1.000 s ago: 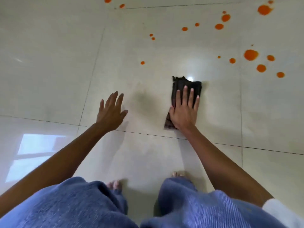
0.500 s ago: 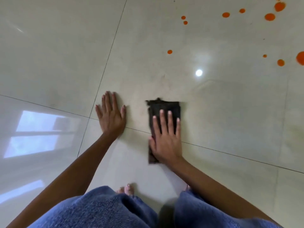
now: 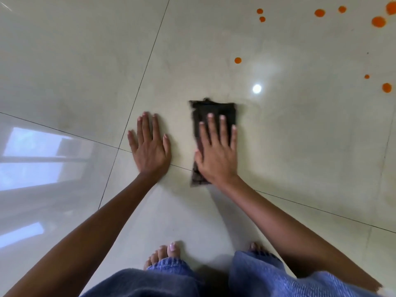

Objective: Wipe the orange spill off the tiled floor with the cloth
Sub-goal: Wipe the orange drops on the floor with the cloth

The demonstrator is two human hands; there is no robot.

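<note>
A dark folded cloth (image 3: 211, 108) lies flat on the pale tiled floor (image 3: 300, 146) in the middle of the view. My right hand (image 3: 216, 153) presses down on it, palm flat and fingers spread, covering its near half. Just left of the cloth, my left hand (image 3: 150, 150) rests flat on the bare tile with fingers together, holding nothing. Several orange drops (image 3: 237, 60) dot the floor beyond and to the right of the cloth. The nearest drop sits well clear of the cloth's far edge; larger ones (image 3: 378, 21) lie at the top right corner.
My bare feet (image 3: 169, 251) and blue trouser legs (image 3: 263, 273) fill the bottom of the view. Dark grout lines (image 3: 137, 93) cross the floor. A bright window reflection (image 3: 36, 159) lies on the left tile and a lamp glint (image 3: 257, 88) shines near the cloth.
My right hand drew the cloth back toward me, away from the orange drops. My left hand came down flat onto the tile beside it.
</note>
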